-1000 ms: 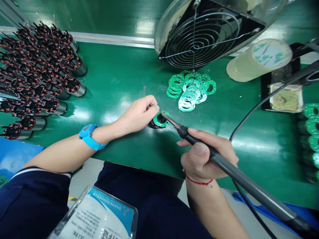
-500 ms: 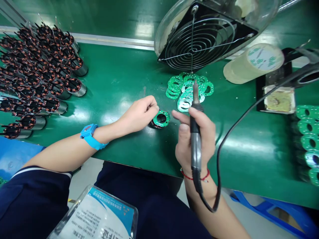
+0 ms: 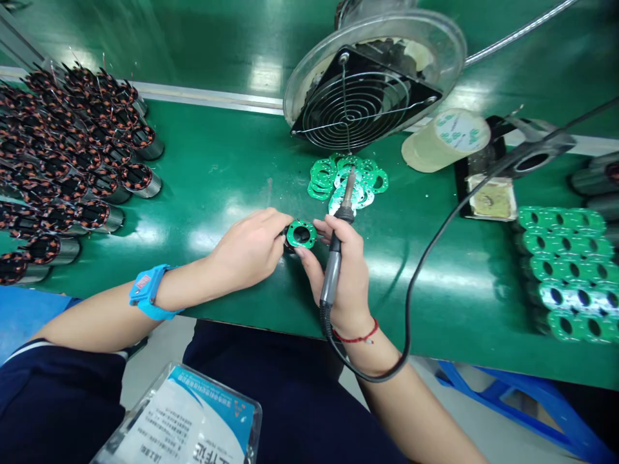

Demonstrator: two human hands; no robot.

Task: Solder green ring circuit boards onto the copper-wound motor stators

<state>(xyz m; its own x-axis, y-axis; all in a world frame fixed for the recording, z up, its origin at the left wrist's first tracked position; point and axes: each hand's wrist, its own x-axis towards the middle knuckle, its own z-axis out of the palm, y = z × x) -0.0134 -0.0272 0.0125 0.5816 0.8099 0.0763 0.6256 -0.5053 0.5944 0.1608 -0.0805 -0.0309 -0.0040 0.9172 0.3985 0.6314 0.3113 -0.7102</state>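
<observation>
A motor stator (image 3: 291,248) stands on the green bench, and a ring-shaped green circuit board (image 3: 293,234) lies on its top. My left hand (image 3: 251,250) is closed at the stator's left side, thumb and forefinger against it. In my right hand (image 3: 347,274) is a soldering iron (image 3: 331,274), its tip pointing away from me over loose ring boards (image 3: 320,177). The right thumb and a fingertip also reach the right edge of the stator's board. My left fingers partly hide the stator body.
Many wound stators (image 3: 91,161) crowd the left side. A fume extractor fan (image 3: 351,116) stands at the back. To the right are a tape roll (image 3: 435,145), an iron stand (image 3: 527,151) with a sponge (image 3: 492,196), and rows of board-topped stators (image 3: 565,258). The iron's cord (image 3: 411,309) loops rightward.
My right hand has moved left with the soldering iron, and its thumb and finger now meet the stator. My left fingers have shifted onto the stator's side. The view has turned rightward.
</observation>
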